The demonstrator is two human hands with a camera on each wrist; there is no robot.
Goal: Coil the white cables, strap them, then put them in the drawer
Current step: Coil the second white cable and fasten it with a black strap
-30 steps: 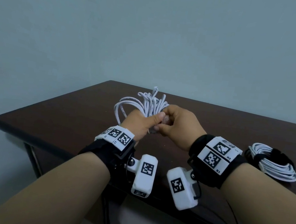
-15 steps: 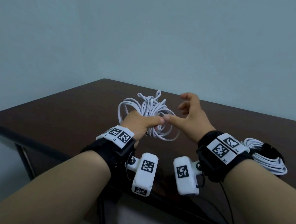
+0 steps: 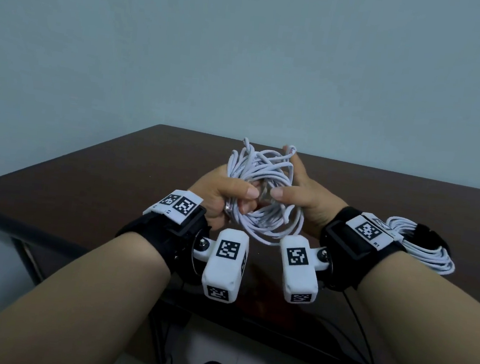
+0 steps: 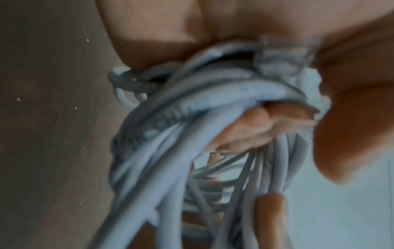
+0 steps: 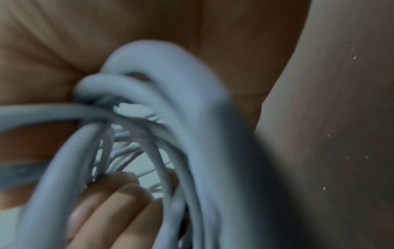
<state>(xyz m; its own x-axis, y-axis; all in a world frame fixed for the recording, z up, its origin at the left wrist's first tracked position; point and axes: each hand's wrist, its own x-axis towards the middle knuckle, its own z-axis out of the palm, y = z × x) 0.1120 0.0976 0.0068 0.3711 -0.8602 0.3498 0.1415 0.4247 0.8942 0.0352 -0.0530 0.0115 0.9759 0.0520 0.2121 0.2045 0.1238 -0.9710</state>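
Observation:
A loose coil of white cable [image 3: 262,184] is held up between both hands above the brown desk [image 3: 99,185]. My left hand [image 3: 223,192] grips the coil's left side, thumb over the strands. My right hand [image 3: 300,191] holds the right side, thumb pressed on the strands and fingers behind them. In the left wrist view the cable [image 4: 192,134] loops round my fingers, with a clear plug [image 4: 283,57] at the palm. The right wrist view shows blurred cable [image 5: 170,118] filling the palm. A second white coil [image 3: 421,248] bound with a black strap [image 3: 428,234] lies on the desk at right.
The desk's near edge [image 3: 276,328] runs below my wrists, with thin black wires [image 3: 360,325] hanging over it. A plain blue-grey wall [image 3: 246,49] stands behind. No drawer shows in any view.
One second ago both hands pinched the coil close together. Half a second ago the right hand had let go and opened. Now it is back on the coil's right side.

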